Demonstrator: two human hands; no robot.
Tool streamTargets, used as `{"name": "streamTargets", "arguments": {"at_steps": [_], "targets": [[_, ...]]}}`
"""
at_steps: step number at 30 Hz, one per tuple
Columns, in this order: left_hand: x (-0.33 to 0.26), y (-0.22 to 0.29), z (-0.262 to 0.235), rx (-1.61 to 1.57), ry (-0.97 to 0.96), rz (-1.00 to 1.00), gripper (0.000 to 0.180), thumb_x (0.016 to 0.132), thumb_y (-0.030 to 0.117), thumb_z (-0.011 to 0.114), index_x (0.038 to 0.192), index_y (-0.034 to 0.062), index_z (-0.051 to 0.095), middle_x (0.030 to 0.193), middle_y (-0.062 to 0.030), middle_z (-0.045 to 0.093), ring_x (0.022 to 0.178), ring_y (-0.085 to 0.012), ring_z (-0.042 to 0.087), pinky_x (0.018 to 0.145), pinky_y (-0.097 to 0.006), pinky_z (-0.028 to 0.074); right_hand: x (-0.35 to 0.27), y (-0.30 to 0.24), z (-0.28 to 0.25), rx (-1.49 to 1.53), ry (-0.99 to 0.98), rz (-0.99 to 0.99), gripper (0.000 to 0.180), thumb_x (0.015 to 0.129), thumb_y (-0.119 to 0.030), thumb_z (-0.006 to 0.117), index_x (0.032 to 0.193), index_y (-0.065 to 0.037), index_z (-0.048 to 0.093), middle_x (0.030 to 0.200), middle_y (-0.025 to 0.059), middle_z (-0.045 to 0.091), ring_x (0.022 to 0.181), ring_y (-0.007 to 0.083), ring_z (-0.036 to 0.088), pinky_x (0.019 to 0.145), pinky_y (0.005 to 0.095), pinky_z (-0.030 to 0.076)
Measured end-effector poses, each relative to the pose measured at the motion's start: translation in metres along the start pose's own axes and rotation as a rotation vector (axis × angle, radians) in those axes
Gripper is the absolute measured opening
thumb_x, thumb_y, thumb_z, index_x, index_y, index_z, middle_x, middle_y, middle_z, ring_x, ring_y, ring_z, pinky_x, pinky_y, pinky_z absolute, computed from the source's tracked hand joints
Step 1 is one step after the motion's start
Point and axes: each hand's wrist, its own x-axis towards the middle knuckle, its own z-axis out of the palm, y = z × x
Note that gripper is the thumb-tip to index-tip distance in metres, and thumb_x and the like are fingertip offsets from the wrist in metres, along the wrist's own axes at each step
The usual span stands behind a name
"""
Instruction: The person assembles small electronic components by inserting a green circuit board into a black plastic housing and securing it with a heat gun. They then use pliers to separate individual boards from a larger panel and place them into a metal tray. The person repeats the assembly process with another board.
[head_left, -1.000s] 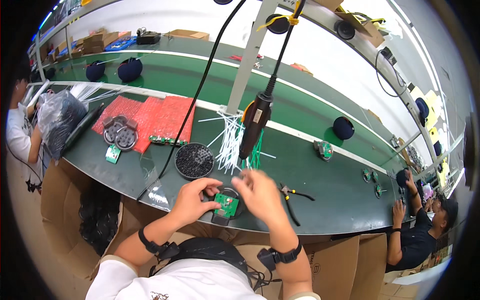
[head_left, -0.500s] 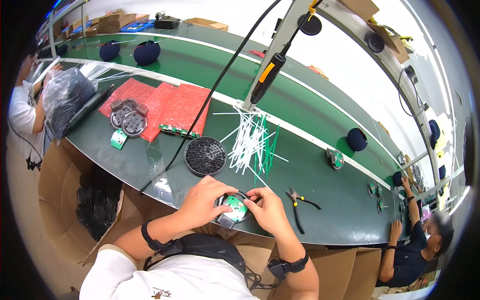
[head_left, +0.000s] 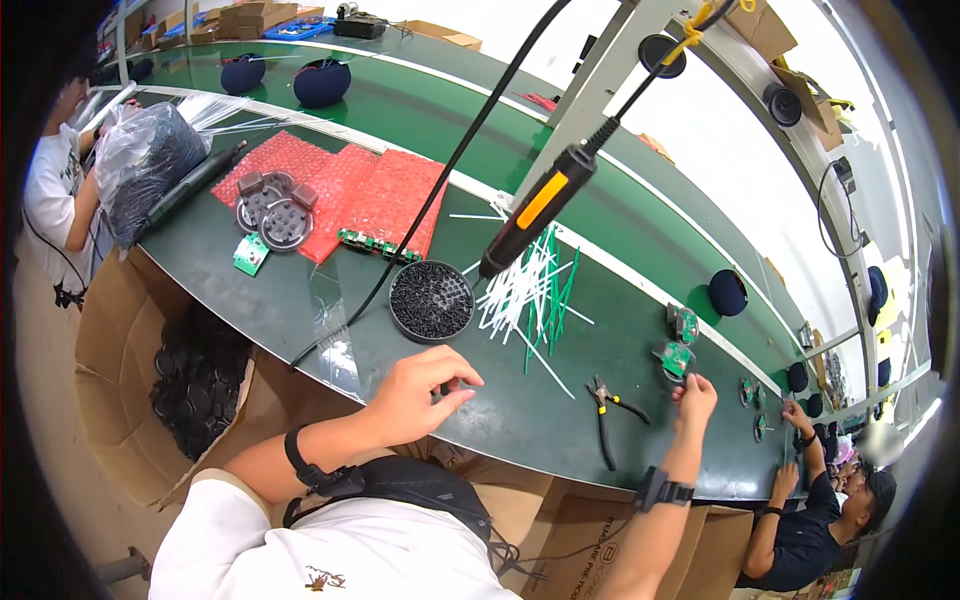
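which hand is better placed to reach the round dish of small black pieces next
Probably the left hand: it looks empty and is close to the round dish. The right hand is farther off, at a green circuit board.

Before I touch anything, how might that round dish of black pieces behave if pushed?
The dish would probably slide rather than tip, being wide and low on the green tabletop. Its black screw-like pieces lie loose, so a jolt might spill some. With so many heaped inside, it could feel heavy.
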Motion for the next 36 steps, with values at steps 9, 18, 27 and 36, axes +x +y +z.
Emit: {"name": "streamTargets", "arguments": {"at_steps": [9,18,27,36], "targets": [[-0.005,-0.009,0.005,0.109,-0.076,0.127,0.013,0.087,0.004,0.074,0.100,0.0039,0.073,0.095,-0.0095,0.070,0.086,-0.0278,0.069,0.074,-0.037,0.055,0.045,0.057,-0.046,-0.038,0.082,-0.157,0.045,0.094,-0.001,0.065,0.135,0.013,0.054,0.094,0.0120,0.067,0.071,0.0158,0.065,0.060,0.0272,0.055],[-0.013,0.019,-0.121,0.491,0.628,0.028,0.012,0.082,0.003,0.077,0.091,0.0040,0.069,0.088,-0.0093,0.067,0.078,-0.0238,0.065,0.072,-0.036,0.053,-0.225,-0.032,0.025,-0.008,-0.503,-0.347,0.021,0.098,-0.005,0.067,0.118,0.001,0.066,0.091,0.0046,0.065,0.056,0.0052,0.052,0.048,0.0208,0.042],[-0.037,-0.058,-0.246,1.042,0.716,-0.370,0.052,0.078,0.024,0.088,0.119,0.0027,0.065,0.111,-0.0171,0.067,0.107,-0.0365,0.065,0.094,-0.046,0.053,-0.273,-0.025,0.063,-0.185,-0.590,-0.562,0.008,0.091,0.003,0.067,0.098,0.003,0.071,0.084,0.0022,0.062,0.064,0.0063,0.054,0.054,0.0209,0.041],[0.024,-0.069,-0.241,0.709,0.649,-0.424,0.052,0.075,0.029,0.087,0.117,0.0016,0.072,0.114,-0.0172,0.072,0.104,-0.0316,0.071,0.094,-0.041,0.054,-0.279,-0.025,0.060,-0.139,-0.576,-0.617,0.006,0.089,0.001,0.068,0.093,0.002,0.072,0.082,0.0048,0.064,0.064,0.0091,0.054,0.056,0.0230,0.041]]}}
